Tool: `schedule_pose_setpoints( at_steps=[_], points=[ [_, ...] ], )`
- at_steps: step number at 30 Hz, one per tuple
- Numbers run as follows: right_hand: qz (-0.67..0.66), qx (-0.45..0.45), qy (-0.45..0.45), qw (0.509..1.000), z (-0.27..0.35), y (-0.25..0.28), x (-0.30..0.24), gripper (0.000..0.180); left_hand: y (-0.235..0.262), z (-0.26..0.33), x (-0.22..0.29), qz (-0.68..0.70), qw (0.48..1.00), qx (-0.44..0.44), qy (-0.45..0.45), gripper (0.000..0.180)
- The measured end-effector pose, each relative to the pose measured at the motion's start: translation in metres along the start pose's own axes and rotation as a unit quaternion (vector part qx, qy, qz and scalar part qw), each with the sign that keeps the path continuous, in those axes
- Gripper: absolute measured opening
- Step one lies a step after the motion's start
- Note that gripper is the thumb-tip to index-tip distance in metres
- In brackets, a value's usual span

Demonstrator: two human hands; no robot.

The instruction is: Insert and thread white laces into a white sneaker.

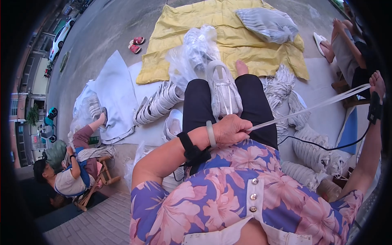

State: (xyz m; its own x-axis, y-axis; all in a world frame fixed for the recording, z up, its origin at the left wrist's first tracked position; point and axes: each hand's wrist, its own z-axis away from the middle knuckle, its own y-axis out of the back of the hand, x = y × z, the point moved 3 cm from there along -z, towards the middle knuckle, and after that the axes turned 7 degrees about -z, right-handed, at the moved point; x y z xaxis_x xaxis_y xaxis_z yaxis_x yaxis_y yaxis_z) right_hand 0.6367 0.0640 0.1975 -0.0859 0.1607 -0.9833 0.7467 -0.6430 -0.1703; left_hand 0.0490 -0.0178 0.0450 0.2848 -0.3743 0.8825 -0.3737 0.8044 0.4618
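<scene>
A pale sneaker (221, 81) is lodged between my thighs, with white lacing across its front. Just below it, my left hand (232, 130) is closed on a white shoelace (306, 110); some strands run from the shoe to this hand. The lace stretches taut up to the right, where my raised right hand (377, 84) grips its other part far out to the side. A second pale shoe (173, 124) rests by my left thigh. Hanks of white laces (280, 84) lie past my right leg.
Stacked pale shoe uppers (158, 104) lie left, more stacks (312, 151) right. A yellow sheet (163, 49) bears a bagged bundle (267, 25); a clear plastic bag (200, 45) sits nearer. A black cable (322, 148) crosses at right. People sit left (73, 175) and right (347, 45).
</scene>
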Motion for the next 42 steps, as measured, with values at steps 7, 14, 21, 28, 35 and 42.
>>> schedule_pose_setpoints(
  at_steps=[7, 14, 21, 28, 35, 42],
  points=[
    [0.175, 0.015, 0.018, 0.984, 0.065, -0.042, 0.06, 0.017, 0.007, -0.01, -0.017, -0.015, 0.995, 0.098, -0.005, 0.012],
    [0.293, -0.417, -0.033, 0.86, 0.233, -0.222, 0.227, 0.02, -0.005, -0.007, -0.052, 0.095, 0.993, 0.017, 0.068, 0.021],
    [0.376, -0.458, 0.203, 0.779, 0.281, -0.364, 0.263, 0.044, -0.001, -0.019, -0.058, 0.102, 0.993, -0.012, 0.062, 0.022],
    [0.477, -0.528, 0.095, 0.696, 0.262, -0.39, 0.308, 0.058, 0.032, -0.021, -0.053, 0.165, 0.98, 0.003, 0.107, 0.026],
    [0.434, -0.553, 0.007, 0.712, 0.273, -0.393, 0.281, 0.056, 0.053, -0.015, -0.018, 0.178, 0.982, 0.06, 0.012, 0.026],
    [0.404, -0.582, 0.009, 0.706, 0.272, -0.386, 0.272, 0.053, 0.052, -0.006, 0.008, 0.113, 0.99, 0.046, -0.069, 0.023]
  ],
)
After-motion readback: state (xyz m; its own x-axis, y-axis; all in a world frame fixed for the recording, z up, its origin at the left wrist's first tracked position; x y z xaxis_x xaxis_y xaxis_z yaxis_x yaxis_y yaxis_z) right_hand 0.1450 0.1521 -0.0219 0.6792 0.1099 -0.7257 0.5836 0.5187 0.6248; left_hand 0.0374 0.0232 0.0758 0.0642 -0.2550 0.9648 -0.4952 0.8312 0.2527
